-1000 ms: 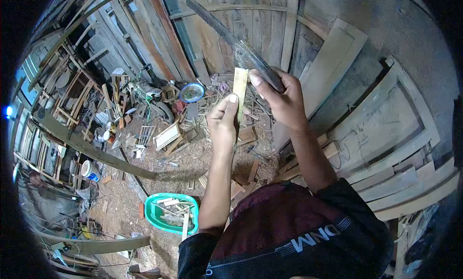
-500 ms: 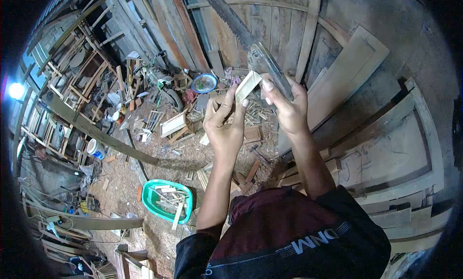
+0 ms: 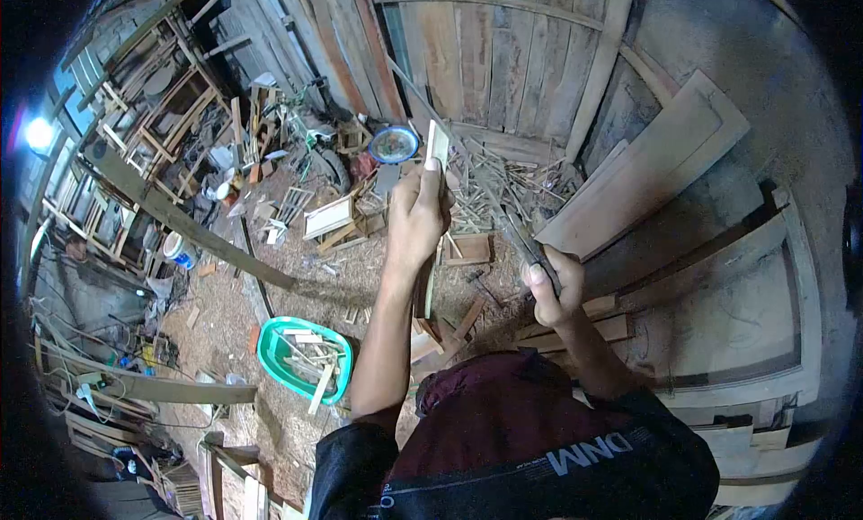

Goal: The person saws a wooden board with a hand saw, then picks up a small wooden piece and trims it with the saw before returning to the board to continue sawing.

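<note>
My left hand point(image 3: 419, 216) is closed around a pale wood strip point(image 3: 438, 146), which stands up from the fist with its thumb against it. Part of the strip is hidden by the fingers. To the right, my right hand point(image 3: 554, 288) is wrapped round the handle of a hand saw point(image 3: 520, 234). The saw's blade points up and to the left, passing just right of the strip; whether they touch I cannot tell.
A green basin point(image 3: 267, 362) with wood pieces lies at lower left. A round blue-rimmed tray point(image 3: 394, 145), a wooden box point(image 3: 469, 249) and a hammer point(image 3: 485, 291) are on the littered floor. Wood panels point(image 3: 647, 165) lean at the right. A long beam point(image 3: 193, 228) crosses the left.
My hands have moved apart, the right one lower and now on the saw's handle. The saw has swung down with it. The wood strip is now upright in my left fist.
</note>
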Demonstrator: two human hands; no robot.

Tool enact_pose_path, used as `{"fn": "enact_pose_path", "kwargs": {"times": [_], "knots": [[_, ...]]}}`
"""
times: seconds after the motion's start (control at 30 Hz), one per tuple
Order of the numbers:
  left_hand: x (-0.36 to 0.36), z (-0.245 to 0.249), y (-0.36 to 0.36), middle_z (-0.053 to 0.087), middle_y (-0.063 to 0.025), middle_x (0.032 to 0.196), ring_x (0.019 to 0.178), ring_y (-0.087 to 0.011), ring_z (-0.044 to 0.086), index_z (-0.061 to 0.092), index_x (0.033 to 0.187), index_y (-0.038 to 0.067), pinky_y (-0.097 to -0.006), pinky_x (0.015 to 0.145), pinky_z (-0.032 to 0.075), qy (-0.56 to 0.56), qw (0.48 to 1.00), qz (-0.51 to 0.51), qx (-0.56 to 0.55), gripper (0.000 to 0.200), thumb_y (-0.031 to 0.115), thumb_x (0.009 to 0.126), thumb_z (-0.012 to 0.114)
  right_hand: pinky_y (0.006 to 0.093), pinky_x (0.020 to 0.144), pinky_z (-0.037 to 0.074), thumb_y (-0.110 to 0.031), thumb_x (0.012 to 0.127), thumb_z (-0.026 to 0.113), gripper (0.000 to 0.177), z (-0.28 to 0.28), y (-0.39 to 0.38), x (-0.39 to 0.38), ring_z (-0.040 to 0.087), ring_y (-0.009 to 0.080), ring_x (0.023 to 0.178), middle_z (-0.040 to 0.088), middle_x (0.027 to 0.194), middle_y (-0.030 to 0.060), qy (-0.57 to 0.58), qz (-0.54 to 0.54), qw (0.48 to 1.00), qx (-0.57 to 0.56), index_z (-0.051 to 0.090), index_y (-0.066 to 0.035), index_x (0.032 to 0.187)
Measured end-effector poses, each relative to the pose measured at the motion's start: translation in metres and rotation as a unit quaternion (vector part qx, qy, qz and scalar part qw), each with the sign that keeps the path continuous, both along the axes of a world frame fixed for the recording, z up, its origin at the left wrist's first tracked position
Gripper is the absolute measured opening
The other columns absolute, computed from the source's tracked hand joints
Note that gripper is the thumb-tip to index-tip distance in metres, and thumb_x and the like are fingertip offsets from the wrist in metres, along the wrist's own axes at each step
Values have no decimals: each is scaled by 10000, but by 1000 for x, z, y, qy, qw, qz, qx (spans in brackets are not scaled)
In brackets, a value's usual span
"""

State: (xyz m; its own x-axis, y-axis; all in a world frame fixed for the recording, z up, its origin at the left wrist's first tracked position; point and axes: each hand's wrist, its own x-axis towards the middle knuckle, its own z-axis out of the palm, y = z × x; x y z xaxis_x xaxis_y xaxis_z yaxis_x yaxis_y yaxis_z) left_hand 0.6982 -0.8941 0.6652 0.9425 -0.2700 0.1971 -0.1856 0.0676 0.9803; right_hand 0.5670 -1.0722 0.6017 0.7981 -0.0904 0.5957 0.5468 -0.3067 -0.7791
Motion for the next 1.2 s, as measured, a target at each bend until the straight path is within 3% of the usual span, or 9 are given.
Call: {"fn": "enact_pose_path", "kwargs": {"times": [0.13, 0.27, 0.37, 0.4, 0.53, 0.77, 0.93, 1.07, 1.2], "knots": [[12, -28, 5, 453, 39, 582, 504, -60, 414, 578, 795, 34, -276, 450, 309, -7, 999, 28, 40, 388, 285, 1053, 436, 324, 514, 351, -392, 945, 539, 399, -24, 7, 3, 435, 117, 556, 493, 610, 6, 30, -47, 989, 135, 524, -44, 751], [14, -82, 24, 537, -12, 658, 524, -91, 488, 562, 926, 15, -280, 463, 371, 67, 994, 74, 37, 254, 228, 1037, 480, 281, 587, 326, -390, 1019, 478, 369, -91, -30, 10, 465, 93, 649, 537, 734, -10, 40, 8, 965, 260, 583, -70, 869], [7, -116, 39, 595, -41, 708, 565, -111, 559, 566, 924, 17, -282, 495, 426, 83, 988, 109, 72, 217, 206, 1025, 527, 321, 662, 356, -301, 1048, 421, 390, -78, -34, 7, 411, 143, 651, 499, 745, 31, 129, 26, 953, 274, 514, -39, 775], [8, -139, 45, 605, -44, 718, 573, -113, 568, 570, 928, 18, -281, 502, 432, 90, 986, 112, 82, 208, 200, 1023, 532, 285, 674, 368, -311, 1050, 458, 356, -86, -32, 8, 431, 114, 675, 557, 823, 20, 151, 18, 948, 281, 605, -14, 921], [-5, -187, 56, 608, -31, 696, 601, -97, 573, 633, 985, 25, -274, 545, 437, 126, 980, 134, 77, 163, 174, 1008, 570, 238, 682, 379, -274, 1062, 476, 306, -119, -35, 7, 447, 67, 719, 562, 852, -10, 305, -18, 947, 97, 596, -8, 1154], [0, -208, 68, 617, -27, 705, 605, -86, 551, 642, 1052, -2, -276, 562, 440, 139, 970, 174, 97, 209, 187, 1018, 560, 264, 626, 361, -221, 1021, 571, 252, -185, -24, 22, 442, 80, 684, 494, 759, -24, 341, 10, 898, 278, 633, 22, 1027], [30, -205, 60, 631, -52, 799, 596, -95, 561, 585, 1144, 10, -270, 529, 449, 130, 951, 260, 103, 186, 105, 983, 587, 263, 616, 344, -264, 1059, 496, 363, -148, -4, 73, 424, 77, 659, 449, 705, -37, 312, 19, 917, 247, 472, -55, 763], [65, -201, 65, 613, -46, 839, 672, -90, 556, 560, 1268, 88, -256, 568, 443, 135, 951, 263, 86, 335, 44, 941, 619, 273, 678, 402, -238, 1060, 496, 309, -131, 7, 133, 507, 102, 719, 548, 759, -1, 279, 61, 952, 108, 579, -5, 875], [118, -224, 84, 639, -66, 920, 712, -116, 574, 615, 1260, 111, -266, 618, 473, 69, 955, 266, 116, 419, -32, 868, 660, 262, 620, 390, -278, 1022, 575, 313, -166, 18, 207, 494, 71, 679, 554, 732, -25, 369, 76, 915, 146, 613, -12, 861]]}}
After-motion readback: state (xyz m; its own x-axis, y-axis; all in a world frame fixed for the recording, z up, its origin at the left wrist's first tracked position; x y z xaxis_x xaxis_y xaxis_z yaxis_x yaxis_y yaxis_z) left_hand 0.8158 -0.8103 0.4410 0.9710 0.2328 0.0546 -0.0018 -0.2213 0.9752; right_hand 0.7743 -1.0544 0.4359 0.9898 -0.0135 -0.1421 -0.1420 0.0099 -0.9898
